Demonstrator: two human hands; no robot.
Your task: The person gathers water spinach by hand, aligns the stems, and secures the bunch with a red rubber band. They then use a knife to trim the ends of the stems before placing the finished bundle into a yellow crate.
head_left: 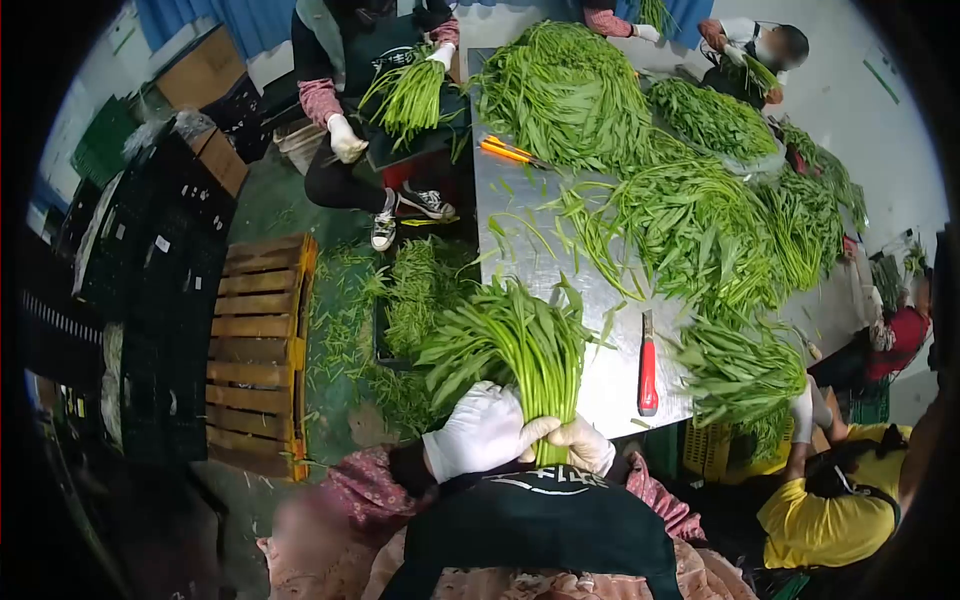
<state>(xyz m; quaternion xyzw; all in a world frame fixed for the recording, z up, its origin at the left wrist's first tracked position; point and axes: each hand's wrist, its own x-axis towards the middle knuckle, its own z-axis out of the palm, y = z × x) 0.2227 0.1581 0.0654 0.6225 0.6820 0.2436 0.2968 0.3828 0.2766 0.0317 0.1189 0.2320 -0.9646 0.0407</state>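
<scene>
Left hand: white-gloved left hand [478, 435], fingers closed on the stems from the left, thumb laid across them.
Right hand: white-gloved right hand [582, 446], wrapped round the same stems from the right, just beside the left thumb.
Held bunch: long-stemmed leafy greens [540, 365], gripped low near the stem ends, in front of the dark apron [540, 535]; the leaves fan out and droop mostly to the left. Whether they touch the table cannot be told.
Steel table [610, 388]: its near part lies beyond and to the right of the bunch.
Red-handled knife [648, 375]: flat on the steel, right of the bunch, handle toward the wearer.
Loose greens [690, 215]: heaped across the table, with stray stems near its left edge.
Orange-handled scissors [508, 150]: farther up, near that edge.
Floor, left: dark crate [378, 335] filled with greens, then a wooden pallet [252, 350] among scattered trimmings.
Co-workers: a seated person [375, 60] at upper left grips another bunch; a person in yellow [835, 515] at right reaches to a bunch at the table's edge.
</scene>
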